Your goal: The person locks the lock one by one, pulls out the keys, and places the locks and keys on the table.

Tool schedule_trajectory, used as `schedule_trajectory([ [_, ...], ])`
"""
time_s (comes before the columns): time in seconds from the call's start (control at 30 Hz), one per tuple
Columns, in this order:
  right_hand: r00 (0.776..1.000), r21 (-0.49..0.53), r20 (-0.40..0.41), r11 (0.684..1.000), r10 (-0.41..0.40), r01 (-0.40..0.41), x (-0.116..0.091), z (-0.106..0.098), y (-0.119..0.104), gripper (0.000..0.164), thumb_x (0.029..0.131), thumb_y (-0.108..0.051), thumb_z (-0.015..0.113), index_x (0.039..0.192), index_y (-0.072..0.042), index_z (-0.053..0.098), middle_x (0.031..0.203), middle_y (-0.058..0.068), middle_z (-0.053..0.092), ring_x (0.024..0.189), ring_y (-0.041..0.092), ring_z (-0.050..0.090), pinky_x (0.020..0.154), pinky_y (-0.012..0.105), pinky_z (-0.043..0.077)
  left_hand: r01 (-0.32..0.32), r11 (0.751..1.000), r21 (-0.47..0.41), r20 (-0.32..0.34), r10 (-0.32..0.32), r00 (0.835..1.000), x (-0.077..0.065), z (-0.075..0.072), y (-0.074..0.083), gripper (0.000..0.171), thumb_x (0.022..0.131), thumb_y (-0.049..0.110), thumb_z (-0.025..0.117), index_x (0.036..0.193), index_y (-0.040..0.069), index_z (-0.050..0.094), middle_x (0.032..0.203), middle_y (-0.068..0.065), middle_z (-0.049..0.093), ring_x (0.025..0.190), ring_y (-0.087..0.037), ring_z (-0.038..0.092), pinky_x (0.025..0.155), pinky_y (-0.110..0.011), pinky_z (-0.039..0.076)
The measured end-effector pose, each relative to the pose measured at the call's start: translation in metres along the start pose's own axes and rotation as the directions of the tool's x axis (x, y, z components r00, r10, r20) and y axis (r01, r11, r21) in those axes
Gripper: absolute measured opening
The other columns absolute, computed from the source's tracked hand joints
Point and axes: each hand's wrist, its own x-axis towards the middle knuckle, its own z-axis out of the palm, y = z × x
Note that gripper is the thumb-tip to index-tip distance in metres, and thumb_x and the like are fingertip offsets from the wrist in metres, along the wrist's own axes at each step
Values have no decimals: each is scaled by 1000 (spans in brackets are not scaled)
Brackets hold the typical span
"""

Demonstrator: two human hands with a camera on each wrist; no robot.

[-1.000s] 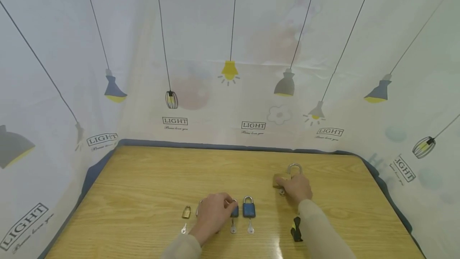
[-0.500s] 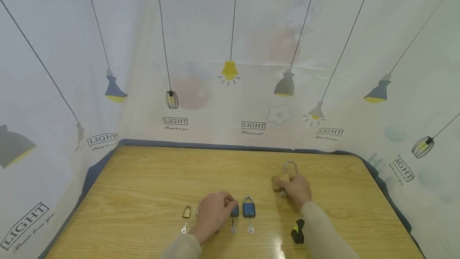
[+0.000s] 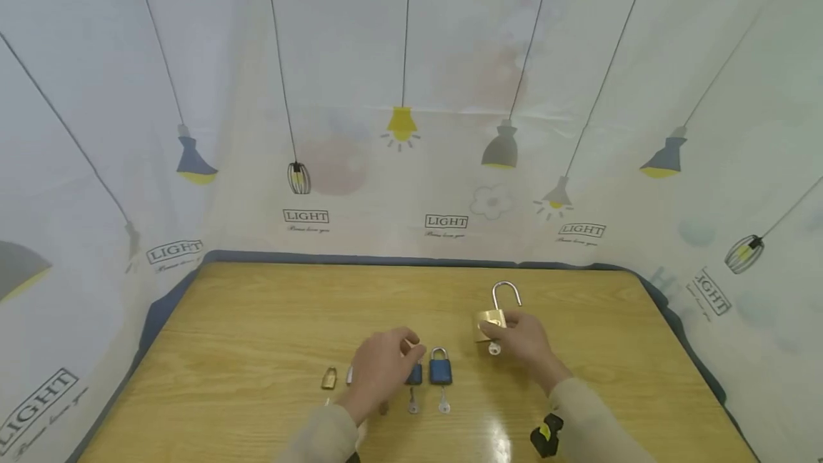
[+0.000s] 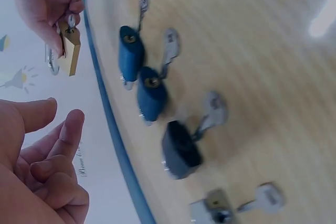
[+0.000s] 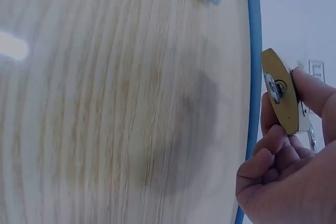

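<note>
My right hand [image 3: 524, 341] pinches a brass padlock [image 3: 491, 324] between thumb and fingers above the table's right half. Its shackle [image 3: 505, 293] is swung open, one end free. A key [image 5: 272, 88] sits in the keyhole on its underside. My left hand [image 3: 383, 370] hovers over the row of padlocks, holding nothing, fingers loosely bent with thumb and forefinger apart. Below it in the left wrist view are two blue padlocks [image 4: 131, 53], a dark padlock [image 4: 180, 149] and a brass one [image 4: 212, 208] at the lower edge, each with a key beside its keyhole.
A small brass padlock [image 3: 329, 378] lies at the row's left end. A black and yellow object [image 3: 546, 436] lies near my right sleeve. The wooden table [image 3: 257, 320] ends at a blue edge against a lamp-printed curtain [image 3: 360, 91].
My right hand has shifted left and turned the brass padlock, so its face and open shackle show more. The left hand stays over the row. The head view has shifted slightly.
</note>
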Motion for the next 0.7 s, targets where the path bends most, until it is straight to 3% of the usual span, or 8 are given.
schedule_trajectory([
  [0.23, 999, 151, 33, 988, 9, -13, -21, 18, -20, 56, 82, -37, 75, 118, 2, 59, 104, 14, 68, 94, 23, 60, 86, 44, 47, -48, 999, -1, 18, 48, 999, 28, -13, 17, 22, 94, 38, 58, 106, 22, 69, 92, 6, 71, 55, -4, 49, 53, -25, 41],
  [0.4, 996, 232, 84, 973, -19, -1, -36, 30, -33, 50, 82, -33, 75, 116, 1, 60, 97, 10, 69, 88, 20, 62, 87, 48, 46, -83, 997, -5, 52, 83, 995, 46, -21, 35, 21, 96, 32, 57, 111, 23, 68, 103, 6, 70, 72, -10, 58, 56, -25, 44],
  [0.7, 975, 322, 203, 946, -94, 25, -57, 49, -35, 40, 82, -27, 75, 108, 0, 61, 92, 9, 71, 86, 21, 63, 90, 52, 41, -89, 996, -21, 109, 91, 990, 54, -23, 49, 24, 97, 29, 56, 117, 20, 66, 109, 5, 69, 96, -16, 63, 68, -29, 50],
])
